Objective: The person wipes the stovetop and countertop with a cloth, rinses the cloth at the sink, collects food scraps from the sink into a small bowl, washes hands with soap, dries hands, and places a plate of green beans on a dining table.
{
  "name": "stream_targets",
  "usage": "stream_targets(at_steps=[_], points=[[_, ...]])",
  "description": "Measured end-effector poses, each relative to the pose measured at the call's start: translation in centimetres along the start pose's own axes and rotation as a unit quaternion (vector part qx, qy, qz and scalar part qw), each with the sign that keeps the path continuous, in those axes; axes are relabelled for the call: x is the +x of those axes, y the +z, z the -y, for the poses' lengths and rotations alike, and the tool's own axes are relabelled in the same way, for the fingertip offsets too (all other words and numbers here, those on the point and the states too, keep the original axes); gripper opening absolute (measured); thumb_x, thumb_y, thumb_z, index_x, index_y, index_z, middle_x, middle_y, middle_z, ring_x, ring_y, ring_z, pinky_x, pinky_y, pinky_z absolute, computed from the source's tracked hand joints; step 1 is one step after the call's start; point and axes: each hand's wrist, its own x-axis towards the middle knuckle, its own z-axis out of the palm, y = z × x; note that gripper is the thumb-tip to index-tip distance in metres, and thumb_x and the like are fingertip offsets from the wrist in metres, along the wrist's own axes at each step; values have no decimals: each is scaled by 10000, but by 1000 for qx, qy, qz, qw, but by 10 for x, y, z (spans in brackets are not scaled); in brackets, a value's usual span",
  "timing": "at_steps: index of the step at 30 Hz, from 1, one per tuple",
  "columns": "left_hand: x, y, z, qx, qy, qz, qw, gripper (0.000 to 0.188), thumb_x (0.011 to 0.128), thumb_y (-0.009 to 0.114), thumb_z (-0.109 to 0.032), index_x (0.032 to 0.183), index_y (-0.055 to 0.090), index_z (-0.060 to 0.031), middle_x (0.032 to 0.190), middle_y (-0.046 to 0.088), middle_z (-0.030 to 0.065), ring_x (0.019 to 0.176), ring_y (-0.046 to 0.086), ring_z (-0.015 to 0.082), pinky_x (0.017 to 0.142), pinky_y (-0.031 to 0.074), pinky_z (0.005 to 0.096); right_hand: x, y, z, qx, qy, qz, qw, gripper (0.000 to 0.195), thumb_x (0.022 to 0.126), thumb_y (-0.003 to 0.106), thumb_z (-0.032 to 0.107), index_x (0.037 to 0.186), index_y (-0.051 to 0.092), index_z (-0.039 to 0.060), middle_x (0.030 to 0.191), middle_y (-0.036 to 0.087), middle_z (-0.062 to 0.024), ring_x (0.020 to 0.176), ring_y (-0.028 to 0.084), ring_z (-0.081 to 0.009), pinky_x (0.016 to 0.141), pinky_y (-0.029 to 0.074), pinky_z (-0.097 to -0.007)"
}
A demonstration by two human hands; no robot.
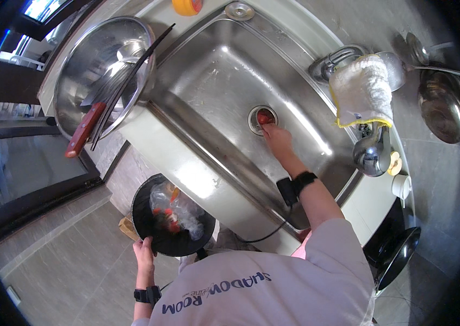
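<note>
My left hand grips the rim of a round black pan, held low in front of the counter's edge. Inside the pan lie a crumpled clear plastic bag and red and orange food scraps. My right hand reaches down into the stainless steel sink. Its fingers are closed on a red scrap at the round drain; the fingertips are partly hidden.
At the left, a steel bowl carries a red-handled knife and dark chopsticks. A white cloth drapes the faucet. Half an apple, a white cup and a black pan are at the right. Yellow tape sits behind the sink.
</note>
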Motion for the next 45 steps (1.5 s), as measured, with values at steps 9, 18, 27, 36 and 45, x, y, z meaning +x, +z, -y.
stream_targets(at_steps=[9,18,27,36,45], points=[[10,3,17,-8,61,11,998,295,826,567,-212,625,548,4,493,486,26,404,452,116,383,339,272,-99,-103,169,588,-1,102,803,236,961,495,242,893,572,30,695,601,-55,574,562,-127,513,440,-271],[7,-10,34,-47,72,37,996,275,807,533,-178,666,573,54,511,514,55,384,459,138,369,348,285,-154,41,265,680,313,350,563,234,976,440,287,907,549,92,707,557,-24,488,498,-105,435,403,-245],[14,-40,56,-119,89,43,988,248,811,526,-160,668,565,40,534,520,65,400,471,142,362,369,283,-165,23,309,675,181,307,646,267,976,442,293,966,550,49,698,576,-38,507,510,-102,447,414,-235],[21,-53,54,-170,99,26,980,260,826,504,-148,697,561,70,563,555,89,410,512,156,361,429,286,-164,38,338,615,147,239,737,300,974,398,273,863,548,37,586,536,-37,449,512,-108,398,412,-254],[25,-62,53,-155,120,34,980,279,827,507,-168,709,578,74,566,569,89,402,503,153,367,409,283,-165,50,349,443,129,406,789,293,981,361,214,858,540,18,568,541,-68,398,495,-141,378,393,-280]])
